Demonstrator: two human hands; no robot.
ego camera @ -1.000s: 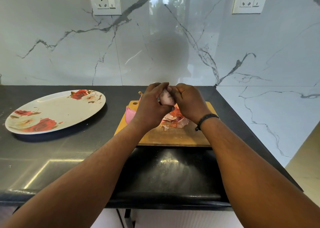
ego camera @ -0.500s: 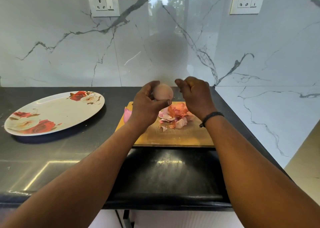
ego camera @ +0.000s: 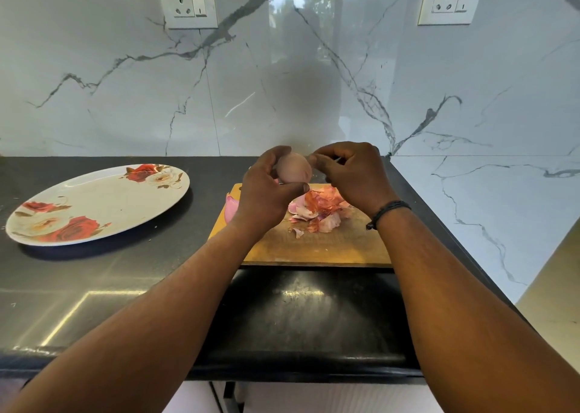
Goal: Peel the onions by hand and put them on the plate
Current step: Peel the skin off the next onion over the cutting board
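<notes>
My left hand (ego camera: 266, 192) grips a pale pink peeled onion (ego camera: 293, 168) and holds it up above the wooden cutting board (ego camera: 314, 246). My right hand (ego camera: 351, 174) is beside it, with thumb and fingertips pinched at the onion's upper right edge; whether they hold a scrap of skin I cannot tell. A heap of orange and pink onion skins (ego camera: 320, 210) lies on the board under the hands. Another pink onion (ego camera: 231, 208) peeks out behind my left wrist at the board's left edge. The oval rose-patterned plate (ego camera: 94, 205) sits on the left with nothing on it.
The black countertop (ego camera: 298, 312) ends at a front edge below my forearms and at a marble side wall (ego camera: 470, 218) on the right. A marble backsplash with two wall sockets (ego camera: 187, 2) stands behind the board.
Both hands rose off the board with the onion. The right hand pulled away from the onion, leaving skins on the board, and has now come back to its upper right edge.
</notes>
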